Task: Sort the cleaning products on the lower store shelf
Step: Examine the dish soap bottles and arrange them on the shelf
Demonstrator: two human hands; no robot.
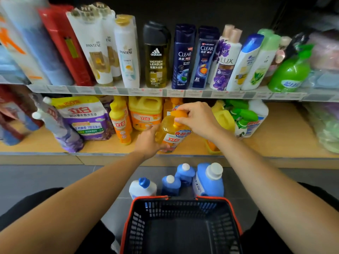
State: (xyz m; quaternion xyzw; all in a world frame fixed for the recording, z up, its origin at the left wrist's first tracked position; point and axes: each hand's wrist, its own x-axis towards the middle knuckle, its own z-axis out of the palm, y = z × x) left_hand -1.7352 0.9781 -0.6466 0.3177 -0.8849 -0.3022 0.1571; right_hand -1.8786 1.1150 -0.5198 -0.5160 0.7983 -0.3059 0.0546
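An orange dish-soap pump bottle (172, 132) stands at the middle front of the lower wooden shelf (286, 142). My left hand (148, 142) grips its body from the left. My right hand (198, 119) pinches its orange pump head from the right. Behind and to the left stand a slim orange squeeze bottle (121, 123) and a yellow jug (145, 112). Purple detergent refill pouches (86, 118) lean at the left. Another yellow jug (222, 116) and green-trigger spray bottles (244, 116) stand at the right.
Several blue and white bottles (209, 180) stand on the grey floor in front of the shelf. A black basket with an orange rim (181, 226) sits below my arms and looks empty. The upper shelf holds shampoo and body-wash bottles (156, 55).
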